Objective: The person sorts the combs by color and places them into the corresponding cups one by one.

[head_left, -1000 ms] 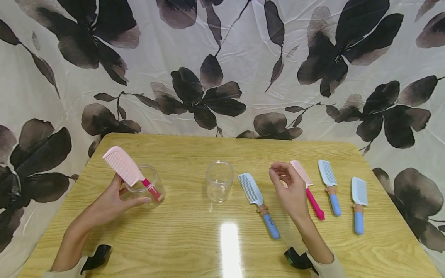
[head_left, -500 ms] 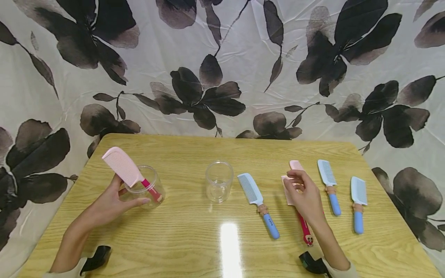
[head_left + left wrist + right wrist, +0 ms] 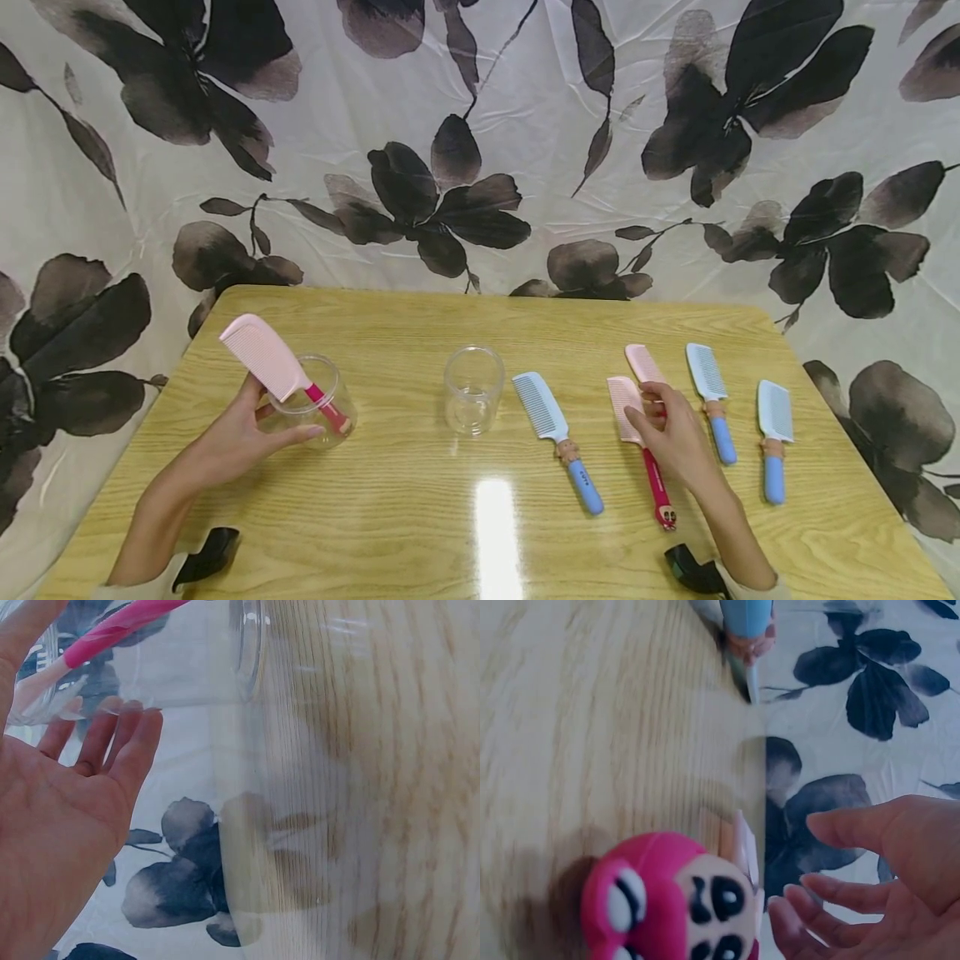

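Observation:
My left hand holds a clear cup by its left and near side. Leaning in that cup, a pink comb has its head above the rim; its magenta handle shows in the left wrist view. My right hand hovers over two pink combs, thumb and fingers apart. The nearer comb lies left of the hand; the farther one is partly hidden beneath it. Contact cannot be told. In the right wrist view, a magenta character-shaped handle end is beside the fingers.
A second clear cup stands mid-table. One blue comb lies right of it, and two more, a middle one and a far-right one, lie beyond my right hand. A floral cloth hangs behind the wooden table.
My right hand has moved right and slightly nearer, uncovering the head of the nearer pink comb and covering the farther one's handle. The left hand, its cup and comb stay put.

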A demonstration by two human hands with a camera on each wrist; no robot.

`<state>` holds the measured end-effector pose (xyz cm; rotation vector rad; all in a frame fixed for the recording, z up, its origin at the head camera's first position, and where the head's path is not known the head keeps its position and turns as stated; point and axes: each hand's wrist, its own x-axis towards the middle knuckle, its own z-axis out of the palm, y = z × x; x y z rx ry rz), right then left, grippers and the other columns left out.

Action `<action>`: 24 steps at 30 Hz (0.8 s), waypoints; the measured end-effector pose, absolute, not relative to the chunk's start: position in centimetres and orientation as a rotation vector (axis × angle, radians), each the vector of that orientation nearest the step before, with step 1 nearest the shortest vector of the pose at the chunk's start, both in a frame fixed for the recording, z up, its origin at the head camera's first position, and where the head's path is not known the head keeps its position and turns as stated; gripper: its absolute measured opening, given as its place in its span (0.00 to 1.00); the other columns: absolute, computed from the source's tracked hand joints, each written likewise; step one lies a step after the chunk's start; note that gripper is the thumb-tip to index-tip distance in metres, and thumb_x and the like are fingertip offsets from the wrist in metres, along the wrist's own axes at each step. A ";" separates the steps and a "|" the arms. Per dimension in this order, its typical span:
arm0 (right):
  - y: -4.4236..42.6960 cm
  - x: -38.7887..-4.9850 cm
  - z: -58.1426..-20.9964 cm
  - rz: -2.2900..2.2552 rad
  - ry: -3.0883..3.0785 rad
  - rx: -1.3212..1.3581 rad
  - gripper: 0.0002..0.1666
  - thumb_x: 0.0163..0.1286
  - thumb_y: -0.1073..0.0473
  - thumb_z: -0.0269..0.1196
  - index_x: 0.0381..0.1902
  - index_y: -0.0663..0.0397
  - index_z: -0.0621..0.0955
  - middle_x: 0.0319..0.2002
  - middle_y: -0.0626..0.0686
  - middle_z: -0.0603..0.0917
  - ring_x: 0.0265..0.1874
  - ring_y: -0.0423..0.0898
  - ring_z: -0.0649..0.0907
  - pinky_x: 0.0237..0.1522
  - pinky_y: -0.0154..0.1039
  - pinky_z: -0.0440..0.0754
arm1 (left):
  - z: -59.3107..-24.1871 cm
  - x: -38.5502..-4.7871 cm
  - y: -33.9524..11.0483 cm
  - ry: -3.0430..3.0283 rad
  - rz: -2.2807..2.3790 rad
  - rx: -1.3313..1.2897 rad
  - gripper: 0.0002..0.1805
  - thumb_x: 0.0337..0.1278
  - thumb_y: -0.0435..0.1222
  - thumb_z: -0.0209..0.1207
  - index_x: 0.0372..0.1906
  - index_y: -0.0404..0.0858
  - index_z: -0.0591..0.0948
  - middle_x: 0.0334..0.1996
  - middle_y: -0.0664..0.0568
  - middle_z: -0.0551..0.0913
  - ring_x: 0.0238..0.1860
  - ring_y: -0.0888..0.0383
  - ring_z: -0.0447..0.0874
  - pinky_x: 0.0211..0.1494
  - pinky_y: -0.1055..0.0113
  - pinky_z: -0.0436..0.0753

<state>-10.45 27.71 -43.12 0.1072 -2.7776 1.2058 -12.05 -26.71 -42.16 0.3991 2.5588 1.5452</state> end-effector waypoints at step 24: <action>27.6 -10.8 -42.9 1.050 -2.876 0.012 0.27 0.69 0.67 0.68 0.61 0.76 0.75 0.44 0.64 0.85 0.40 0.56 0.86 0.36 0.34 0.83 | -41.5 -12.3 -27.0 2.516 1.555 0.374 0.61 0.59 0.32 0.72 0.81 0.38 0.36 0.74 0.31 0.49 0.73 0.32 0.50 0.67 0.23 0.57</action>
